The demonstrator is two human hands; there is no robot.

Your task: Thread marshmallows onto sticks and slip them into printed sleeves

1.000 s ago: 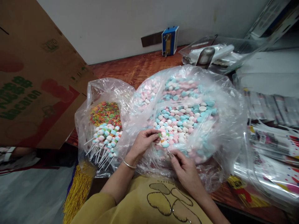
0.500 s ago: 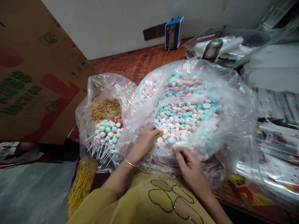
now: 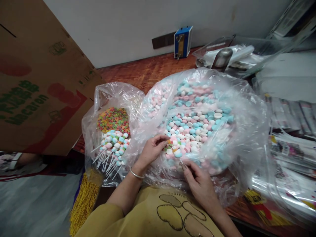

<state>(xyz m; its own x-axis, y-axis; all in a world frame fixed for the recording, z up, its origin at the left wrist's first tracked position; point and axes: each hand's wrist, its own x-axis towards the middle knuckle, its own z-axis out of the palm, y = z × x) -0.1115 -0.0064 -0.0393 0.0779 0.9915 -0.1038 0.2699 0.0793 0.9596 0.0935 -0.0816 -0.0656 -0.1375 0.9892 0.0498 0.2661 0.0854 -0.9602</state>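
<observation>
My right hand (image 3: pixel 196 177) pinches a thin white stick (image 3: pixel 181 161) between thumb and fingertips. The stick points up and left toward a white and blue candy (image 3: pixel 177 153), which seems to sit on its tip. My left hand (image 3: pixel 155 148), with a bangle on its wrist, has thumb and index finger close together beside small ring candies (image 3: pixel 169 142); whether it pinches one is too small to tell. Both hands are over a large clear plastic bag (image 3: pixel 158 115) of pink, white and blue button-shaped candies (image 3: pixel 195 126).
Left of it, another clear bag (image 3: pixel 116 90) holds colourful ring candies (image 3: pixel 113 119) and finished candy sticks (image 3: pixel 115 144). A cardboard box (image 3: pixel 46 82) stands at far left. Behind are a blue device (image 3: pixel 182 42) and a clear bin (image 3: pixel 261 49). Printed packaging (image 3: pixel 288 148) lies at right.
My right hand has shifted slightly left with the stick, closer to my left hand. My left fingers have changed pose slightly near the ring candies. The whole view has dropped a little.
</observation>
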